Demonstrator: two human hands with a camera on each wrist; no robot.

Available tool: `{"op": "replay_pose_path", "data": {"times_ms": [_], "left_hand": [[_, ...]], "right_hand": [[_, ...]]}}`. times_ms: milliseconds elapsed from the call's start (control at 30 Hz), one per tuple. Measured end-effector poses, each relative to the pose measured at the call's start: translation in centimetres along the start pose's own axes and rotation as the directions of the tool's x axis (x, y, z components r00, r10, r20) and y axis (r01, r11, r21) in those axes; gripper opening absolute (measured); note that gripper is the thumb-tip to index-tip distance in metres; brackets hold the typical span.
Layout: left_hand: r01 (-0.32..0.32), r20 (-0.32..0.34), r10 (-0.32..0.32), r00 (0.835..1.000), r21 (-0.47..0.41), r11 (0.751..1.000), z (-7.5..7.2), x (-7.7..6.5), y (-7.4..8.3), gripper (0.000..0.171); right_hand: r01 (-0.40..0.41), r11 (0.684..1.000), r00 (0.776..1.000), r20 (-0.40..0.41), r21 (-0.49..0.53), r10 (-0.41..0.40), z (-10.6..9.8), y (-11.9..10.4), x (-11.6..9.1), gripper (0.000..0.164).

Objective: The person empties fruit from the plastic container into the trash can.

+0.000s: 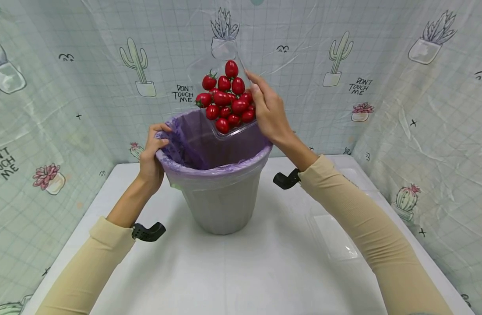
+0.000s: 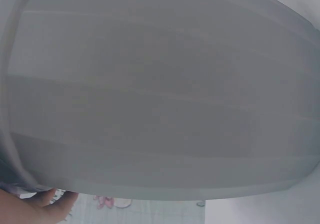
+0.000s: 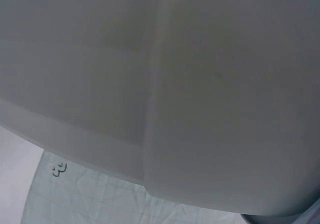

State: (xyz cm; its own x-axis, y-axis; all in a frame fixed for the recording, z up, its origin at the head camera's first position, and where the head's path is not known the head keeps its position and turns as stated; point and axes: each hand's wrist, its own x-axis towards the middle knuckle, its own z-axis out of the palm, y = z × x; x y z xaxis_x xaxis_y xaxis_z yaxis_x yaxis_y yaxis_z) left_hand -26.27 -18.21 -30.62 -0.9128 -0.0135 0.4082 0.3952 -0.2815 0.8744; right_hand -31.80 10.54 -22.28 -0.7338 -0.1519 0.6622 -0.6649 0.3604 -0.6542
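A grey waste bin [image 1: 225, 201] stands on the white table, its rim lined with a purple plastic bag [image 1: 221, 169]. My left hand [image 1: 150, 159] grips the rim at the left, fingers over the liner; in the left wrist view its fingers [image 2: 57, 206] show at the bottom corner. With my right hand [image 1: 270, 109] I hold a clear plastic box [image 1: 234, 131] by its right side, tilted over the bin's mouth. Several red cherry tomatoes [image 1: 222, 98] are heaped in it, a few with green stems. The bin's wall [image 3: 200, 109] fills most of the right wrist view, where the right hand is hidden.
A flat clear plastic lid [image 1: 335, 236] lies on the table [image 1: 225, 280] to the right, partly behind the right sleeve [image 1: 363, 218]. Curtains [image 1: 87, 109] printed with cacti enclose the table at the back and both sides.
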Motion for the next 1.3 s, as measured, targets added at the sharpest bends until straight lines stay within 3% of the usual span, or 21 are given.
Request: {"op": "replay_pose_path", "data": {"times_ms": [867, 1100, 1300], "left_hand": [[0.0, 0.013, 0.001, 1.0, -0.01, 1.0, -0.02, -0.05, 0.15, 0.025], [0.003, 0.014, -0.003, 1.0, -0.003, 1.0, -0.05, 0.04, 0.08, 0.024], [0.0, 0.011, 0.0, 1.0, -0.008, 1.0, -0.01, 0.02, 0.13, 0.025]], "right_hand": [[0.01, 0.999, 1.0, -0.007, 0.031, -0.01, 0.12, 0.0, 0.02, 0.044], [0.049, 0.999, 0.999, -0.008, 0.015, -0.049, 0.07, 0.1, -0.1, 0.044], [0.028, 1.0, 1.0, -0.001, 0.01, -0.028, -0.01, -0.08, -0.06, 0.043]]}}
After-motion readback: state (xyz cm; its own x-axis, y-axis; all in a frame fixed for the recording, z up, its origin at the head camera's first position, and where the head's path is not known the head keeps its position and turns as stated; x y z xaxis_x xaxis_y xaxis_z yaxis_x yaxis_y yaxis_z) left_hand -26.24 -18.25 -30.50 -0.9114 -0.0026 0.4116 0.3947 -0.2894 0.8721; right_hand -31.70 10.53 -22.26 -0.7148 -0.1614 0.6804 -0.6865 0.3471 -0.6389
